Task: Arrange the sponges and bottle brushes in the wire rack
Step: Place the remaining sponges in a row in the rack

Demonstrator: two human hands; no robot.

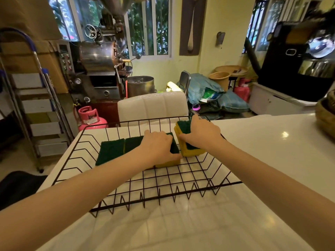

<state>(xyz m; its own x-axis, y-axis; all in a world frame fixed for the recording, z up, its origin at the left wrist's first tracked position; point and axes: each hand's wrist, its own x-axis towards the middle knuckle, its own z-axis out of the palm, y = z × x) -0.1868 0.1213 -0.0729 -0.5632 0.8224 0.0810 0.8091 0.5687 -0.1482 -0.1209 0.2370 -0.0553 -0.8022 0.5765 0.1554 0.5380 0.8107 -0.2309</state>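
A black wire rack [159,193] sits on the white counter. Inside it, green-topped yellow sponges lie flat in a row: one at the left [109,151], one beside it [133,143], and a third [171,161] under my left hand [159,147], which presses down on it with the fingers over its right edge. At the right end a small stack of sponges [189,151] stands tilted on edge. My right hand [200,132] grips this stack from above. No bottle brush is in view.
The white counter [253,160] extends to the right, with a woven basket [326,116] at its far right edge. Behind the rack stands a white chair back [152,105]. A pink gas cylinder [90,118] and a step ladder [34,105] are at the left.
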